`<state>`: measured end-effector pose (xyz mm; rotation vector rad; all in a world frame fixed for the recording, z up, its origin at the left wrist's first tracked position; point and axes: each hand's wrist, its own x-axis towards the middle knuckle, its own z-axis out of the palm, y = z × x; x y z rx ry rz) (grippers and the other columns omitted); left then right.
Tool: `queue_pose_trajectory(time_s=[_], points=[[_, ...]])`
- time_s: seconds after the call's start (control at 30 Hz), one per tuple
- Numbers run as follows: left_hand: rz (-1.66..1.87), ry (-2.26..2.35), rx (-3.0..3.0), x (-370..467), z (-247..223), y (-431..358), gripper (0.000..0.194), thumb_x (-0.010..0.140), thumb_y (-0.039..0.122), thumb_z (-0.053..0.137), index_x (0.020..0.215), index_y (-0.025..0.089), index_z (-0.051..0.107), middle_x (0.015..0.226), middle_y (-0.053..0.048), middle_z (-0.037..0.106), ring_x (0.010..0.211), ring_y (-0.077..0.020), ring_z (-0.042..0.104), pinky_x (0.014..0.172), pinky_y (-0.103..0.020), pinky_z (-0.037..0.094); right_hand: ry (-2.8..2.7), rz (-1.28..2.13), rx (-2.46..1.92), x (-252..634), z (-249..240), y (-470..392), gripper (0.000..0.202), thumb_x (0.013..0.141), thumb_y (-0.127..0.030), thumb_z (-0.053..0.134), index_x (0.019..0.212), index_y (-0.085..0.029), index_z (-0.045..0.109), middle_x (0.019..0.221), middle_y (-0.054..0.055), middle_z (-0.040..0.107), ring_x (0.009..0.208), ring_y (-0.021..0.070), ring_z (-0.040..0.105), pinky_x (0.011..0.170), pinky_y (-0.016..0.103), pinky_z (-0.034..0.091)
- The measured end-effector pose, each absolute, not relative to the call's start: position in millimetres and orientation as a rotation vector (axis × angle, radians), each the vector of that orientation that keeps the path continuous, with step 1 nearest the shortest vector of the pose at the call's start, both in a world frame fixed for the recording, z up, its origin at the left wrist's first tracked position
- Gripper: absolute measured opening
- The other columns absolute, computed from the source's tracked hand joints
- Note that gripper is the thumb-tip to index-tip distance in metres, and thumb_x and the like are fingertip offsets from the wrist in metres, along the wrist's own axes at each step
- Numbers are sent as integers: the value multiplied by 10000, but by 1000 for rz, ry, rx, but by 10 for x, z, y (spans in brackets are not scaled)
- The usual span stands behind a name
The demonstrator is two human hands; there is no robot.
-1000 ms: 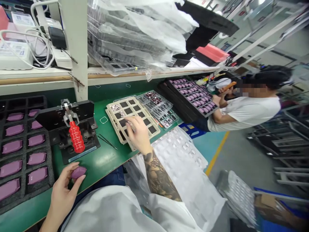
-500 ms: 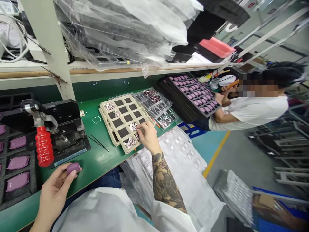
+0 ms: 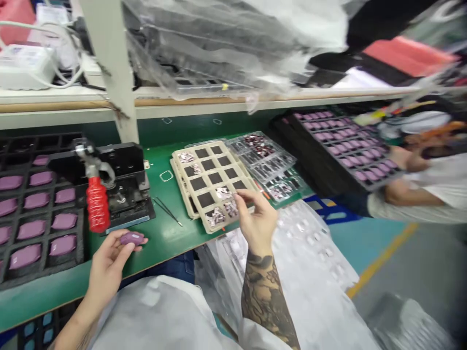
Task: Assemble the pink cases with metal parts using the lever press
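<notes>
My left hand point(image 3: 111, 260) grips a purple case point(image 3: 132, 238) between thumb and fingers, above the front edge of the green table, just in front of the clamp with a red handle point(image 3: 98, 204). My right hand point(image 3: 257, 214) is over the front right corner of a beige tray point(image 3: 189, 194). Its thumb and index finger are pinched together; what is between them, if anything, is too small to tell. Small pale pieces point(image 3: 216, 216) lie in several compartments of that tray. Tweezers point(image 3: 168, 211) rest on the table between the clamp and the tray.
A black foam tray point(image 3: 85, 248) with purple cases stands at the left. Clear trays point(image 3: 268, 158) of small parts are right of the beige tray. Farther right, a person's arm point(image 3: 416, 192) is beside a black tray of purple pieces point(image 3: 365, 155). A shelf point(image 3: 226, 104) runs overhead.
The view has swung left, bringing more of the foam tray into sight. My right hand has lifted slightly from the compartments. The purple case is still in my left hand, tilted flatter.
</notes>
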<state>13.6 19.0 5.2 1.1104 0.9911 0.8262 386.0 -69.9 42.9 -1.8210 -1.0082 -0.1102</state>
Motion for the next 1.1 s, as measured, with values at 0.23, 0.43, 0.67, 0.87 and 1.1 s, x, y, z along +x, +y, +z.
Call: queue_pose_trajectory(time_s=[0.23, 0.43, 0.67, 0.87, 1.1], points=[[914, 843, 1000, 366, 226, 180, 259, 1015, 381, 846, 1142, 186, 732, 1112, -123, 872, 1015, -278, 865, 843, -366, 727, -1099, 458, -1306, 2387, 470, -258, 91, 1016, -197, 799, 1073, -268, 810, 978, 37, 796, 935, 206, 757, 865, 379, 631], [1029, 866, 946, 240, 274, 178, 247, 970, 348, 896, 1099, 178, 772, 988, -66, 848, 816, -191, 817, 803, -319, 719, -1284, 578, -1152, 1845, 445, -37, 198, 1006, -90, 774, 1090, -267, 802, 980, 33, 797, 912, 196, 750, 837, 372, 621], [1057, 936, 887, 89, 252, 189, 324, 963, 397, 892, 1174, 177, 780, 1037, -92, 866, 812, -217, 829, 839, -361, 714, -1450, 537, -1244, 1727, 426, -31, 243, 985, -178, 823, 1195, -302, 815, 1136, 68, 785, 1036, 244, 783, 901, 410, 680], [1008, 976, 902, -63, 181, 225, 378, 935, 470, 898, 1142, 167, 807, 956, -86, 848, 714, -213, 772, 719, -348, 676, -1621, 472, -1207, 1650, 401, -70, 393, 1000, -127, 754, 1340, -324, 763, 1179, 89, 755, 1032, 246, 786, 875, 420, 712], [1016, 836, 748, -204, 237, 322, 442, 981, 473, 860, 1270, 160, 743, 965, -85, 785, 720, -154, 684, 618, -256, 562, -1682, -42, -1176, 1980, 689, 294, 533, 1025, -284, 697, 1549, -372, 659, 1350, 122, 683, 1233, 354, 728, 1024, 598, 677]])
